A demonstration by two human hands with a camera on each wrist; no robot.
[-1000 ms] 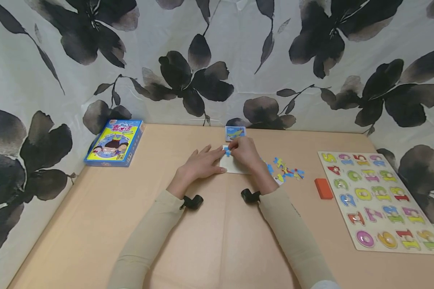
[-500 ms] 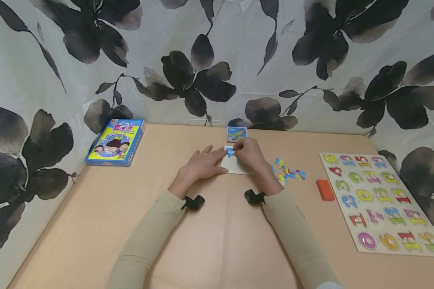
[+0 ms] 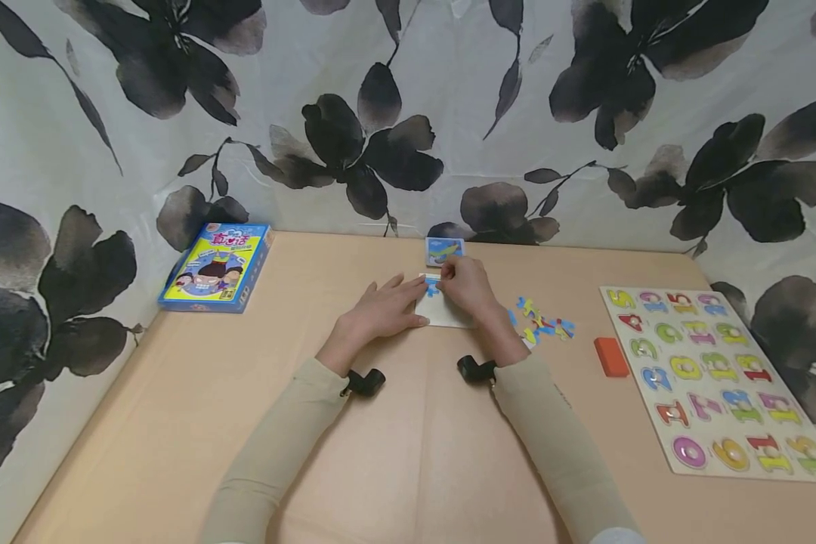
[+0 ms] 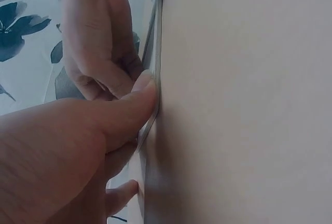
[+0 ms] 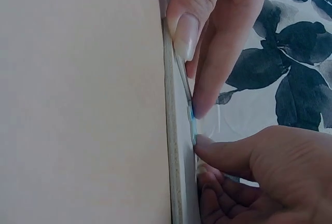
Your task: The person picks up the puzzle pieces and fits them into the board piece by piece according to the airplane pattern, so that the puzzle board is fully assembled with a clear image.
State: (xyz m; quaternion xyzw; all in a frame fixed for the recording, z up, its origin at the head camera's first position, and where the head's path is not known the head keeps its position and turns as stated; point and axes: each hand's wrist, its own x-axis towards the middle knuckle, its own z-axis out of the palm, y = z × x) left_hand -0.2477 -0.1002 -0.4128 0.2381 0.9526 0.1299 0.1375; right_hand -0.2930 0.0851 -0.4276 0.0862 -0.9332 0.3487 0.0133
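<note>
A small white puzzle board (image 3: 440, 313) lies flat at the table's middle, with blue puzzle pieces (image 3: 431, 288) along its top edge. From the left, my left hand (image 3: 381, 308) rests on the board with its fingers extended. Its thumb (image 5: 188, 35) lies along the near edge in the right wrist view, and its index fingertip touches a thin blue puzzle piece (image 5: 193, 125). My right hand (image 3: 468, 289), fingers curled, pinches at that piece near the board's upper right. The right thumb (image 5: 220, 154) is right at the piece's edge; the right fingertips are largely hidden.
Behind the board is a small blue picture card (image 3: 443, 250). Loose puzzle pieces (image 3: 544, 325) lie right of the right wrist. Farther right are a red block (image 3: 611, 357) and a number board (image 3: 659, 419). A blue and yellow box (image 3: 214, 268) lies back left, before the floral cloth (image 3: 462, 143).
My right hand has shifted very slightly right and down at the board over the last second. The left hand stays in place, and the camera view has moved a little.
</note>
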